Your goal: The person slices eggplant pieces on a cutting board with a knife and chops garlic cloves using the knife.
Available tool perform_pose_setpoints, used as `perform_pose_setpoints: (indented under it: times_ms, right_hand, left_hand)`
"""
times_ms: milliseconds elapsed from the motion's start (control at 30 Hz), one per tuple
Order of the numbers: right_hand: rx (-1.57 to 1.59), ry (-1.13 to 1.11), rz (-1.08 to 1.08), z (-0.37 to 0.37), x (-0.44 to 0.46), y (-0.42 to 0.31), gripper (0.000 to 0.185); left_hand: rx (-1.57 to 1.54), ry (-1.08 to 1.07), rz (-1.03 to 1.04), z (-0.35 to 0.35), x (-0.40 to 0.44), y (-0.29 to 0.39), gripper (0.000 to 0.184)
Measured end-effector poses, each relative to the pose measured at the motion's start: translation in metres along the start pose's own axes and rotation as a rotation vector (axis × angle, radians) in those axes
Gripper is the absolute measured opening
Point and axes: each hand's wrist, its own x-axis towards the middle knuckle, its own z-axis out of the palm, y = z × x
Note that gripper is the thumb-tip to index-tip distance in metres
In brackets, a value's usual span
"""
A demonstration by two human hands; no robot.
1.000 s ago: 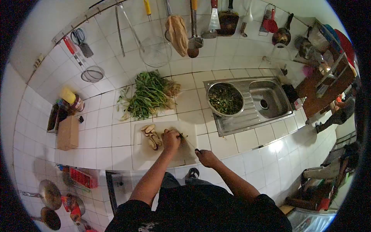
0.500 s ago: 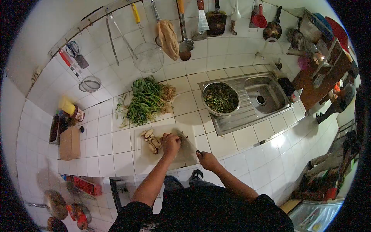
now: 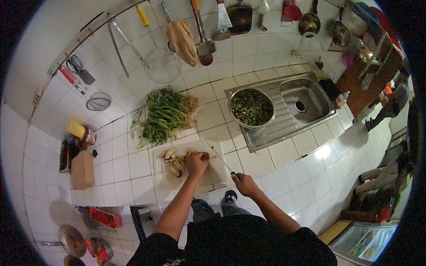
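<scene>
My right hand (image 3: pixel 246 184) is closed round the dark handle of a knife (image 3: pixel 220 158), whose blade slants up and left over the white cutting board (image 3: pixel 159 186). My left hand (image 3: pixel 196 163) is closed on a piece of eggplant at the middle of the board; its dark end shows by the fingertips. Cut eggplant pieces (image 3: pixel 175 167) lie on the board to the left of that hand. Behind the board is a bunch of leafy greens (image 3: pixel 164 113) with roots. A metal bowl (image 3: pixel 252 107) of chopped greens rests on the sink's drainboard.
The steel sink (image 3: pixel 301 95) is at the right. A cardboard box (image 3: pixel 82 170) and jars stand at the left. Utensils and pans hang on the tiled wall, including a wire skimmer (image 3: pixel 162 65). Another person's leg (image 3: pixel 386 113) shows at the far right.
The knife has shifted slightly right, away from my left hand, and its blade shows more clearly. My left hand stays on the eggplant. The whole view has shifted and tilted a little.
</scene>
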Motion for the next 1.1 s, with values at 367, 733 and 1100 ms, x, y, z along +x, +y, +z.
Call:
perform_pose_setpoints:
  times_ms: [367, 733, 1100]
  right_hand:
    - [0.003, 0.05, 0.05, -0.006, -0.004, 0.008, 0.05]
    - [-0.246, 0.1, 0.041, -0.024, -0.019, -0.015, 0.049]
    - [-0.313, 0.098, 0.027, -0.017, -0.018, 0.004, 0.048]
  left_hand:
    - [0.204, -0.003, 0.109, 0.011, 0.021, 0.012, 0.019]
    - [0.0, -0.006, -0.065, -0.016, 0.039, 0.024, 0.072]
    - [0.041, 0.024, -0.175, 0.004, 0.068, -0.016, 0.072]
